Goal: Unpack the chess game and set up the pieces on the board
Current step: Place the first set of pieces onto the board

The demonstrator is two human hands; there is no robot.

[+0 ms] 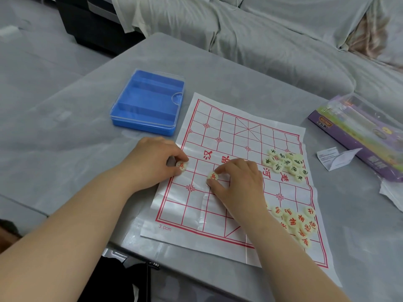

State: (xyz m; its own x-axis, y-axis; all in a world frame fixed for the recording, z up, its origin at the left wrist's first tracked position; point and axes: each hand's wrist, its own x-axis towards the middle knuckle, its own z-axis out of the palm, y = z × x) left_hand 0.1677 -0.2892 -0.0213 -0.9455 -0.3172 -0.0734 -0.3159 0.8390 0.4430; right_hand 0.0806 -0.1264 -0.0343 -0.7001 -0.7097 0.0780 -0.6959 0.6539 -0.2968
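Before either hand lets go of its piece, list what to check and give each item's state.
1. Left hand pinches a red-marked piece at the board's left edge: ok.
2. Right hand pinches a second red-marked piece further in: ok.
3. Both pieces centred on line crossings: cannot tell, fingers cover them.
4. Board lies flat: not ok, creased along its near edge.
5. Red pile and black pile kept apart: ok.
6. Blue case off the board: ok.

Grey table [65, 127], purple box [359, 131], folded paper slip [333, 159], draped sofa [272, 35]
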